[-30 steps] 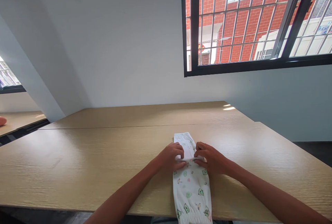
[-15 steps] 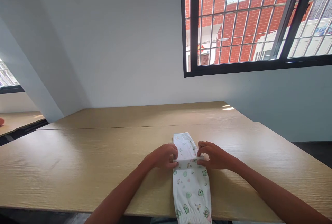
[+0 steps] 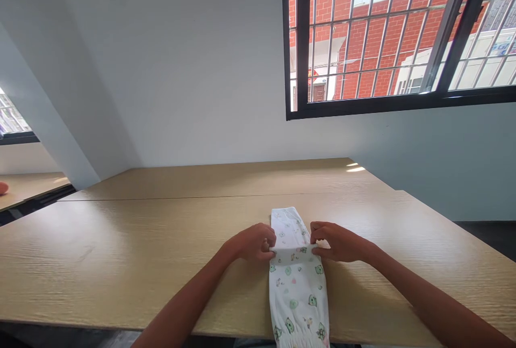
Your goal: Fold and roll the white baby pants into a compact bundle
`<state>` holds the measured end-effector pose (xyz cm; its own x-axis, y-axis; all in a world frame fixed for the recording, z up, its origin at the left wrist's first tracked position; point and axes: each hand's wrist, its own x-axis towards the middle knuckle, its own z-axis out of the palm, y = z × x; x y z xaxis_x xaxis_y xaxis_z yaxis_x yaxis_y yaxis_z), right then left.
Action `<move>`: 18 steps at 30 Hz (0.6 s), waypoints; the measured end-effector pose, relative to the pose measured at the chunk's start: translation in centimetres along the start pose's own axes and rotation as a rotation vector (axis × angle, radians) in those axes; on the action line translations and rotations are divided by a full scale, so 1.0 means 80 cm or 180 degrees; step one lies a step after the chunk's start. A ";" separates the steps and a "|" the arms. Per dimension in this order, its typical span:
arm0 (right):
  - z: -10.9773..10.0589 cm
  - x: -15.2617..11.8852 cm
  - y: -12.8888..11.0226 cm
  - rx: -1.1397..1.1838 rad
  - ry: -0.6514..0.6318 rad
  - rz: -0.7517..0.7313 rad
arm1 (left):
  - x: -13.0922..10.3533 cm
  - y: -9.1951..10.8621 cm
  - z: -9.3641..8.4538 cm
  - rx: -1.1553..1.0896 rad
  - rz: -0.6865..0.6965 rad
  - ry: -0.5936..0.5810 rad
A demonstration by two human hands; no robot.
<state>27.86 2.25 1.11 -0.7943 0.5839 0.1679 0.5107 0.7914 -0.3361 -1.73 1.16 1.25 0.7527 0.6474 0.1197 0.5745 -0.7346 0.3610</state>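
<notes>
A long folded white cloth (image 3: 299, 291) with green and pink prints lies on the wooden table, its gathered lower end reaching over the front edge. My left hand (image 3: 256, 243) pinches its left edge about a third of the way down from the far end. On the opposite edge, my right hand (image 3: 332, 241) pinches the cloth at the same height. Between the two hands a crosswise fold or ridge shows in the fabric.
The wide wooden table (image 3: 141, 251) reaches back to a grey wall (image 3: 201, 68). A barred window (image 3: 382, 41) is at the upper right. At the far left, an orange-red object (image 3: 3, 187) rests on another table beyond a dark gap.
Both hands and the cloth are almost where they were. My right hand has shifted very slightly to the right, still at the cloth's edge.
</notes>
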 end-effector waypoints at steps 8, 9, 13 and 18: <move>-0.018 -0.001 -0.011 0.0801 0.0167 -0.0307 | -0.005 0.008 -0.011 -0.1317 0.0036 0.0075; -0.022 -0.001 -0.013 0.1027 0.0148 -0.0384 | -0.005 0.010 -0.014 -0.1547 0.0071 0.0053; -0.030 -0.003 -0.012 0.2066 -0.0142 -0.0707 | -0.005 0.017 -0.019 -0.2686 0.0176 -0.0303; -0.016 -0.005 -0.011 0.3014 -0.0586 -0.1204 | -0.005 0.032 -0.006 -0.3524 0.0310 -0.0834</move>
<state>28.17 1.54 2.55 -0.9276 0.2271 0.2966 -0.1873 0.4042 -0.8953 -0.73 -0.86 2.59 0.8971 0.4399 0.0421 0.0087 -0.1128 0.9936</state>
